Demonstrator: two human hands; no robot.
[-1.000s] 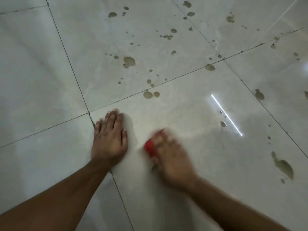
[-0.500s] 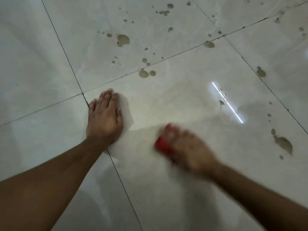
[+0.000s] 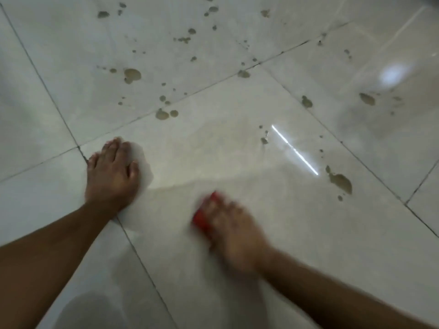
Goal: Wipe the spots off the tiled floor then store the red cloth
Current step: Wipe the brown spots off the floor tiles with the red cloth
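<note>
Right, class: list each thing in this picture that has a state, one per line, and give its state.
Left hand: flat on the floor, fingers straight.
Right hand: blurred, pressing on the red cloth.
Red cloth: bunched under the right hand, on the tile.
Tiled floor: glossy, brown spots unwiped.
Large spot: not yet wiped.

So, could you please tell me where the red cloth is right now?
In the head view the red cloth lies low and centre on the tiled floor, under the right hand, right of the flat left hand.
</note>
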